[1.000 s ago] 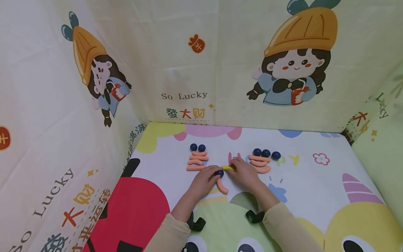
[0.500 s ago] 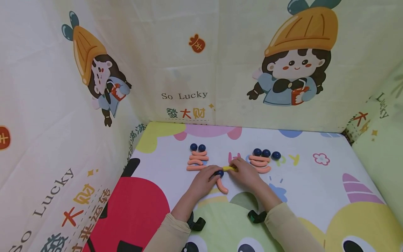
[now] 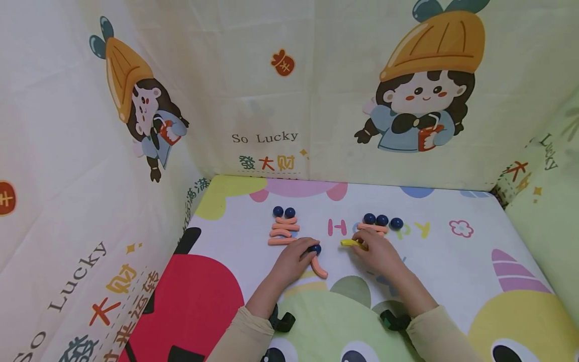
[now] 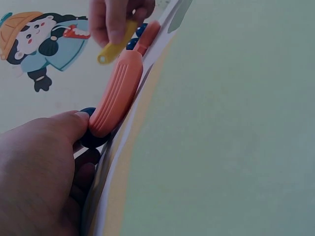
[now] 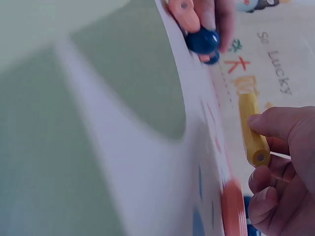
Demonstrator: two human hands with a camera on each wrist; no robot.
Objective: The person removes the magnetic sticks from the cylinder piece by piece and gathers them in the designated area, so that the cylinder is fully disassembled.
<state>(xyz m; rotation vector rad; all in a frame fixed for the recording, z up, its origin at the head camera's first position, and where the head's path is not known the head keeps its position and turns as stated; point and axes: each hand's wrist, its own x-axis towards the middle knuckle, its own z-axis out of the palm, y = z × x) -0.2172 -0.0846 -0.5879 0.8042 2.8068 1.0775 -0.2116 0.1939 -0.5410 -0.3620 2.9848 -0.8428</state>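
Note:
My left hand [image 3: 289, 261] rests low over the table, its thumb and fingers gripping a dark blue ball [image 3: 316, 249]. A curved orange magnetic-looking rod [image 3: 319, 268] extends from that ball; in the left wrist view the ridged orange rod [image 4: 118, 93] meets the ball beside my thumb. To the right, my right hand [image 3: 377, 251] pinches a short yellow rod [image 3: 349, 243], which is apart from the ball. The right wrist view shows the yellow rod [image 5: 253, 130] between thumb and fingers, with a round hole in its end.
Two dark blue balls [image 3: 284, 212] lie behind several orange rods [image 3: 285, 227] at the left. On the right, three dark blue balls [image 3: 382, 220] sit by more orange rods [image 3: 372, 228], partly covered by my right hand. Printed cloth walls [image 3: 334, 110] enclose the patterned tabletop [image 3: 235, 236].
My right hand has moved right with the yellow rod, away from the ball in my left hand, and now covers part of the right-hand orange rods. The left hand has stayed put.

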